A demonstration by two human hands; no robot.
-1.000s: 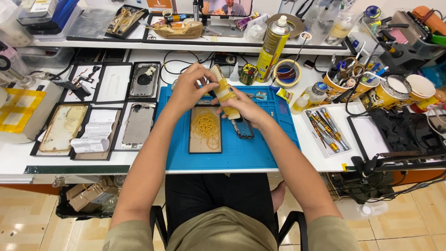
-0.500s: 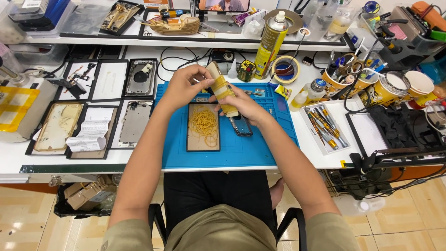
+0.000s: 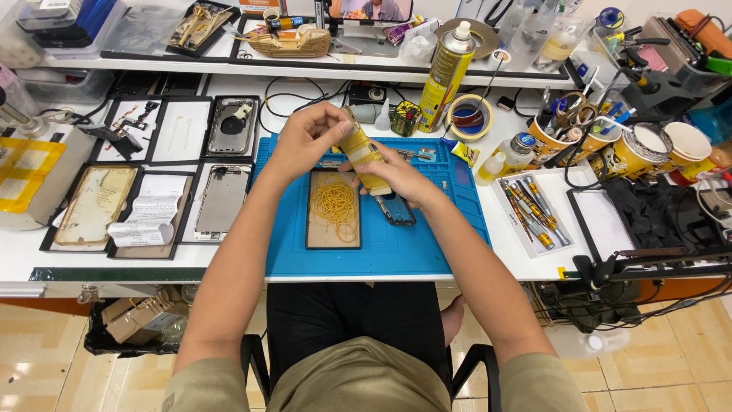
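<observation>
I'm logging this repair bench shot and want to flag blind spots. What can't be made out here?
Head view only:
- Slim yellow-wrapped block: its lower end is hidden by the right hand, its top by the left hand.
- Dark phone-shaped piece on the blue work mat: upper part covered by the right hand.
- Small screen on the shelf: cut off by the top edge.
- Small parts in the black tray: too small to identify.

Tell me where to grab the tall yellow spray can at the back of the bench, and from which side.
Grip the yellow spray can around its straight mid-body, coming from the front. It stands upright, its cap is narrow, and the shelf edge and bottles crowd behind it. The tape roll sits close at its base, so probably stay above that.
</observation>
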